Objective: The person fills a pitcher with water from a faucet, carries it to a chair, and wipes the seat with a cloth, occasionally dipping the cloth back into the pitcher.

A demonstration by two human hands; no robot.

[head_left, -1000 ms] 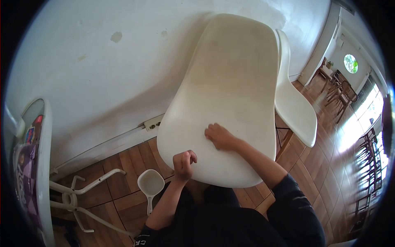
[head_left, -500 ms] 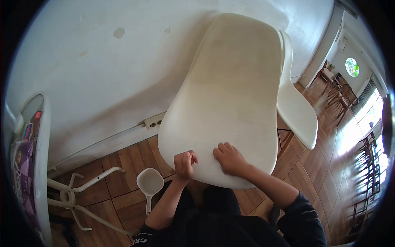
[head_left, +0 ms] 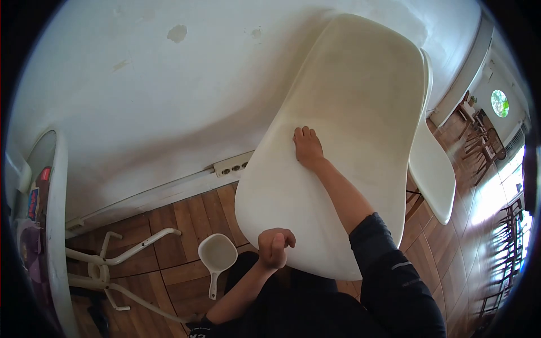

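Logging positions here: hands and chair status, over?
Right hand on white chair, palm hidden. Left hand curled near front edge. Dipper on floor left, not blocking.

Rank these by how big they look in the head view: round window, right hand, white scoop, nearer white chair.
1. Nearer white chair
2. White scoop, handle included
3. Right hand
4. Round window, which is far off

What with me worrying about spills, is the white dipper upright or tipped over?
Upright: the white dipper on the floor shows its open mouth facing up. Whether it holds liquid, I cannot tell.
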